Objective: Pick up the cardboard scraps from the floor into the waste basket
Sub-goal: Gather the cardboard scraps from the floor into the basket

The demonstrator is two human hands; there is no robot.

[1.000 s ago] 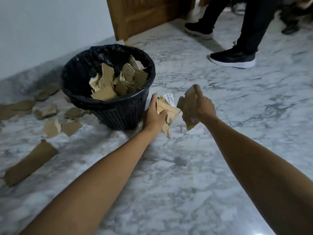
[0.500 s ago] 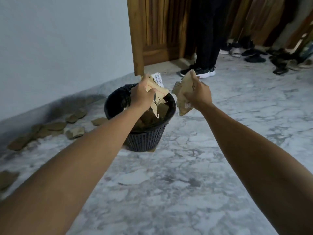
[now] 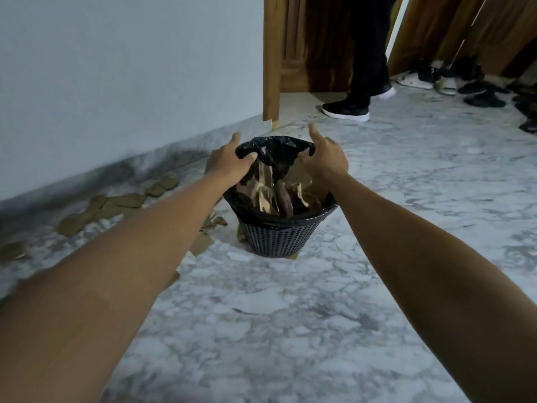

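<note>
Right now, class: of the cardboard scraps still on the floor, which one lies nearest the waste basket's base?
The small scrap touching the waste basket at its lower left edge. The other floor scraps lie apart, leftward toward the wall.

Both arms reach forward; left hand and right hand pinch with curled fingers.

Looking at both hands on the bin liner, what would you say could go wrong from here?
1. Both the left hand and the right hand pinch the black liner and lift its edge; it may slip off the basket.
2. The cardboard pieces inside stand high, so tugging could spill some.
3. Floor scraps by the wall remain uncollected.
</note>
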